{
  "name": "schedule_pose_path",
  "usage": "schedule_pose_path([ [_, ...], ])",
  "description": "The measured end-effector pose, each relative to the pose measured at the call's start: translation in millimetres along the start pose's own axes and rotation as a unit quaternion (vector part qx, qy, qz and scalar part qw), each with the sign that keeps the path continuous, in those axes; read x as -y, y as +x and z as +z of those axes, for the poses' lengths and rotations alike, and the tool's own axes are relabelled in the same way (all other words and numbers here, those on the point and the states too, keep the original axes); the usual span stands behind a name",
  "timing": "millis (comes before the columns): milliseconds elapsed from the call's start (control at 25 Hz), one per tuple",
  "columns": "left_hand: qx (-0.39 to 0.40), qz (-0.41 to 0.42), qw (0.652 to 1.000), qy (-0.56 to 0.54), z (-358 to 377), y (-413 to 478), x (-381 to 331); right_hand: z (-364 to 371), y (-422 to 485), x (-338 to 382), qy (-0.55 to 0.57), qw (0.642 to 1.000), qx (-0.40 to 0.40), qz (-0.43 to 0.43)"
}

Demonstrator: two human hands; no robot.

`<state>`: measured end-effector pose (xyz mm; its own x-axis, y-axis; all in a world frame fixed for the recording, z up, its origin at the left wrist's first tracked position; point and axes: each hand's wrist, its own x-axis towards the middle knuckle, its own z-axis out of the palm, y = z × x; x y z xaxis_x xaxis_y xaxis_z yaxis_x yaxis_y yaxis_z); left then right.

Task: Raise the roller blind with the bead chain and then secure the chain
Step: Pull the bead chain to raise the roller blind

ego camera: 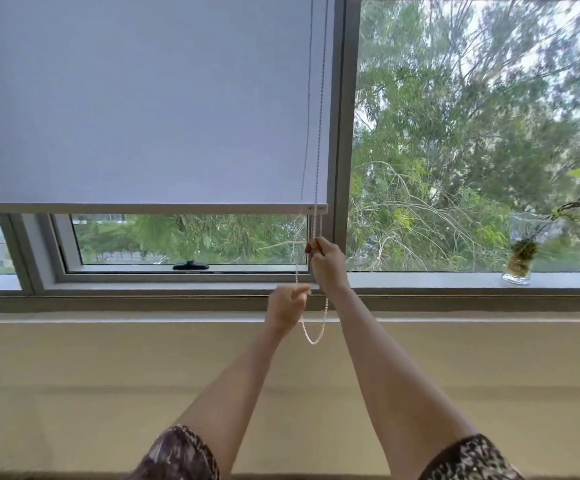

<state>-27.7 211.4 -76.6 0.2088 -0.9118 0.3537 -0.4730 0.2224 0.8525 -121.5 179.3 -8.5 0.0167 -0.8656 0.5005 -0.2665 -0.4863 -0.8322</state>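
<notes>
A pale grey roller blind (pixel 143 105) covers most of the left window; its bottom bar (pixel 143 208) hangs a little above the lower sash. A white bead chain (pixel 320 116) runs down the blind's right edge and ends in a loop (pixel 314 336) below the sill. My right hand (pixel 326 263) is closed around one strand of the chain just under the bottom bar. My left hand (pixel 286 306) sits lower and to the left, fingers pinched on the other strand at sill height.
A grey window frame post (pixel 342 133) stands right beside the chain. A black window handle (pixel 190 265) rests on the lower sash. A glass vase with a plant (pixel 520 254) stands on the sill at the right. A beige wall lies below the sill.
</notes>
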Motion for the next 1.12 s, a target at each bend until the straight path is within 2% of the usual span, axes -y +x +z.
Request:
schedule_pose_path([
  [120, -0.058, -0.004, 0.988, -0.141, -19.9, 30.9, -55.1, -2.4, -8.9, -15.9, -0.029, 0.999, 0.025, 0.009],
  [200, -0.067, 0.015, 0.977, -0.201, -28.3, 48.8, -83.6, -0.4, -18.8, -27.7, -0.035, 0.999, 0.032, 0.007],
  [400, -0.055, 0.06, 0.97, -0.23, -26.7, 73.8, -131.9, 2.0, -45.9, -47.3, -0.051, 0.996, 0.052, 0.042],
  [560, -0.081, 0.046, 0.961, -0.262, -27.5, 74.7, -141.1, 7.4, -65.6, -56.7, -0.079, 0.993, 0.076, 0.052],
  [720, -0.112, 0.059, 0.971, -0.203, -30.6, 71.7, -130.4, 7.8, -64.0, -58.1, -0.105, 0.984, 0.119, 0.078],
  [880, -0.113, 0.048, 0.973, -0.196, -25.5, 52.9, -110.2, -2.2, -60.1, -55.5, -0.142, 0.966, 0.168, 0.133],
  [1000, -0.11, 0.032, 0.979, -0.171, -19.2, 40.0, -80.9, -16.5, -41.7, -35.3, -0.152, 0.974, 0.129, 0.108],
  [1120, -0.1, 0.021, 0.983, -0.15, -14.3, 33.2, -50.2, -31.8, -17.8, -1.8, -0.082, 0.99, 0.077, 0.088],
])
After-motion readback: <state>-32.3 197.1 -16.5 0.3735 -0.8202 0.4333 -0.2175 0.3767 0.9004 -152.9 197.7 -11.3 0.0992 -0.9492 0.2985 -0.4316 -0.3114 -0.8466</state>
